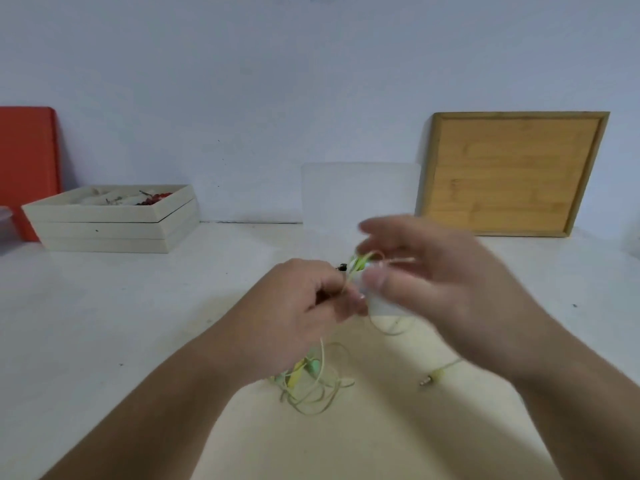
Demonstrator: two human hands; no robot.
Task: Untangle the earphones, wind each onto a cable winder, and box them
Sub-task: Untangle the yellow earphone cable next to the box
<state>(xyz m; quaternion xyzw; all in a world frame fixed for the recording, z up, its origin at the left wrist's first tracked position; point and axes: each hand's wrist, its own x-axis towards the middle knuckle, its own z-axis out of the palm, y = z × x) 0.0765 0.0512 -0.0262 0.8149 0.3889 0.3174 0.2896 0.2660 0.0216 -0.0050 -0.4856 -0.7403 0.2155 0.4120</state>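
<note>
While we look down from the head view, what surface do we have?

We have a matte white table top (104, 323) running back to a plain pale wall (311, 81). Against that wall lean a red flat board (27, 168) at far left and a bamboo wooden tray (512, 174) at right, with a translucent white plastic box (360, 192) just beside the tray. Stacked beige shallow trays (110, 220) stand at left, and the top one holds small items we cannot make out.

And the hands?

Our left hand (311, 299) is raised over the table, fingers curled and pinching the thin yellow-green earphone cable (311, 386). Our right hand (433, 282) is blurred. Its thumb lies against a small white object (381, 303) between the hands, but we cannot tell whether the fingers grip anything.

Where does the cable lie?

It hangs from the left hand into a loose tangle on the table near us, below the left wrist. Its metal jack plug (427, 380) lies apart, to the right of the tangle.
</note>
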